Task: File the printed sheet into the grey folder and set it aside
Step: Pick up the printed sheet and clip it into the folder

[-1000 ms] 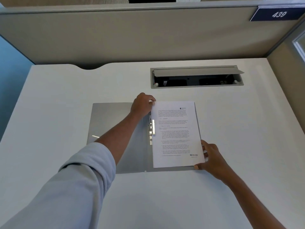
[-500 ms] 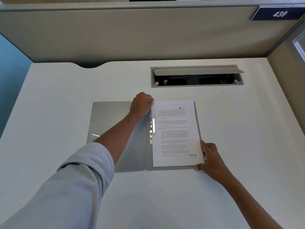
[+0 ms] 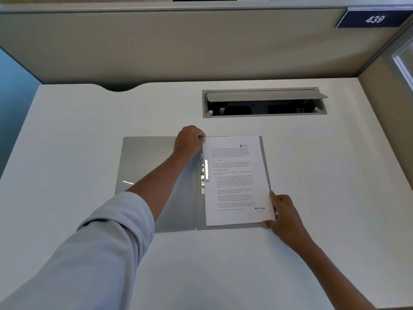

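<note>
Partly hidden grey folder [image 3: 154, 166] under printed sheet [image 3: 234, 177], left hand [image 3: 188, 140] pinching its top corner, right hand [image 3: 283, 212] gripping bottom corner, text illegible.

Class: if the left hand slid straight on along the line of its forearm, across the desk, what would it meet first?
Probably the grey recessed cable tray with its raised flap; bare white desk lies between it and the left hand, though depth is uncertain.

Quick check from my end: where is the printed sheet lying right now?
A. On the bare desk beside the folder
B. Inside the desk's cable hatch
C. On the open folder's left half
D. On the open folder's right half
D: the printed sheet lies on the right half of the open grey folder, beside the metal fastener.
</note>
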`<state>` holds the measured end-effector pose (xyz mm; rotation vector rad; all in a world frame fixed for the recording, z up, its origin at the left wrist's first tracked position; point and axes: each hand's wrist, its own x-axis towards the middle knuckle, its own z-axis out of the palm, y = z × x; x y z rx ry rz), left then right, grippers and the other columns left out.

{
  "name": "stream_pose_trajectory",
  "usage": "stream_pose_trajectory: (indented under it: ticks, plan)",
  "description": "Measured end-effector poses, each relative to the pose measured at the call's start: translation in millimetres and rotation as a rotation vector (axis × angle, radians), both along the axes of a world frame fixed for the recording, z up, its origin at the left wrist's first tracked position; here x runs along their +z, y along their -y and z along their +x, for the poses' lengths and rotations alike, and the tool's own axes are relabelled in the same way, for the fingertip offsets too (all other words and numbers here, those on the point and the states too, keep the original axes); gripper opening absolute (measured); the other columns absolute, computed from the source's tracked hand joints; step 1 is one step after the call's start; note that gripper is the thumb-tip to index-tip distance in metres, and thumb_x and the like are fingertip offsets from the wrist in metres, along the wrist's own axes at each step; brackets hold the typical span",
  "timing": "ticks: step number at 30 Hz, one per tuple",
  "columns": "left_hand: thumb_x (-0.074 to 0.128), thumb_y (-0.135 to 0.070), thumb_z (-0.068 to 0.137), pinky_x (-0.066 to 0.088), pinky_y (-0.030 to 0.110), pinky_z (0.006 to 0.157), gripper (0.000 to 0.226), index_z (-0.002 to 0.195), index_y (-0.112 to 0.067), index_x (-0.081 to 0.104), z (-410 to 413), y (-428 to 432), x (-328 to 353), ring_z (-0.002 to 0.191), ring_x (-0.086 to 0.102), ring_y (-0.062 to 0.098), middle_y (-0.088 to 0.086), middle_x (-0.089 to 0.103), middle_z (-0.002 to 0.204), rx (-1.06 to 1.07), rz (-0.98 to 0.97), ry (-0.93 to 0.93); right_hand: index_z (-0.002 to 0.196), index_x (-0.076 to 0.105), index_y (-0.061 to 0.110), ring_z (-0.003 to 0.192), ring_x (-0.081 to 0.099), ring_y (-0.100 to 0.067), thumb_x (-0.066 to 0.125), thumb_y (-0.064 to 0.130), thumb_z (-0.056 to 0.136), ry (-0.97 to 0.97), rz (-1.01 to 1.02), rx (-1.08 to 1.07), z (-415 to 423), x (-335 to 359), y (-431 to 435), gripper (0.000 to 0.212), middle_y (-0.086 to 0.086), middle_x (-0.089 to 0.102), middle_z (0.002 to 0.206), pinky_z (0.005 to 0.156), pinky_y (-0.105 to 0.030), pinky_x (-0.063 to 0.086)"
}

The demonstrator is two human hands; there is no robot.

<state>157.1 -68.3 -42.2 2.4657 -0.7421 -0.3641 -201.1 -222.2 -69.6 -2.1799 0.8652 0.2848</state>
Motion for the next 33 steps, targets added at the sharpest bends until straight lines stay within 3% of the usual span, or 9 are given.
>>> stream_pose_trajectory:
  ticks: [3,6,13,17,23,27,33]
  plan:
    - [0.07,-0.009,0.097,0.056,0.035,0.087,0.016,0.103,-0.004,0.084,0.9,0.8,-1.3,0.107,0.073,0.032,0.01,0.08,0.114,-0.001,0.013,0.002,0.164,0.033,0.02,0.112,0.058,-0.018,0.09,0.008,0.081,0.001,0.004,-0.026,-1.8,-1.2,-1.1,0.101,0.007,0.042,0.125,0.085,-0.015,0.05]
    - [0.069,-0.008,0.096,0.054,0.033,0.081,0.016,0.099,-0.002,0.083,1.2,1.1,-3.4,0.103,0.073,0.033,0.011,0.08,0.107,0.0,0.019,0.007,0.162,0.039,0.02,0.105,0.06,-0.016,0.092,0.009,0.079,0.011,-0.015,-0.043,-4.1,-2.5,-1.9,0.099,0.007,0.046,0.121,0.072,-0.004,0.045]
    - [0.068,-0.01,0.098,0.059,0.039,0.093,0.023,0.115,-0.008,0.084,0.2,0.7,-3.9,0.111,0.073,0.031,0.01,0.08,0.118,-0.002,0.018,0.012,0.154,0.052,0.021,0.098,0.061,-0.01,0.093,0.01,0.077,0.052,-0.046,-0.058,-9.4,-0.6,-5.7,0.087,0.009,0.053,0.112,0.074,-0.008,0.045]
    - [0.069,-0.011,0.099,0.059,0.041,0.094,0.022,0.115,-0.008,0.083,0.9,0.5,-4.2,0.11,0.073,0.029,0.01,0.08,0.118,0.009,0.013,0.011,0.149,0.058,0.021,0.09,0.06,0.0,0.093,0.01,0.077,0.059,-0.062,-0.076,-11.0,2.2,-10.5,0.081,0.021,0.05,0.104,0.071,-0.003,0.047]
    - [0.072,-0.013,0.097,0.059,0.044,0.095,0.019,0.112,-0.009,0.083,1.4,0.6,-5.0,0.109,0.072,0.029,0.009,0.079,0.116,0.018,0.011,-0.004,0.148,0.061,0.017,0.088,0.06,-0.002,0.096,0.011,0.075,0.084,-0.075,-0.099,-15.3,1.5,-14.4,0.081,0.018,0.052,0.1,0.075,-0.002,0.046]
    - [0.074,-0.012,0.095,0.058,0.039,0.091,0.019,0.111,-0.009,0.083,2.2,1.0,-5.8,0.107,0.073,0.029,0.009,0.079,0.112,0.025,0.005,-0.009,0.145,0.064,0.011,0.085,0.06,-0.007,0.097,0.011,0.074,0.105,-0.108,-0.11,-18.2,0.7,-15.3,0.079,0.007,0.057,0.098,0.071,-0.009,0.042]
    - [0.075,-0.013,0.095,0.059,0.038,0.09,0.018,0.111,-0.01,0.084,1.9,1.6,-7.1,0.105,0.073,0.029,0.009,0.079,0.111,0.033,0.002,-0.013,0.13,0.074,0.006,0.079,0.065,-0.023,0.096,0.009,0.074,0.137,-0.095,-0.153,-23.0,-1.1,-16.0,0.061,0.0,0.062,0.09,0.073,-0.033,0.055]
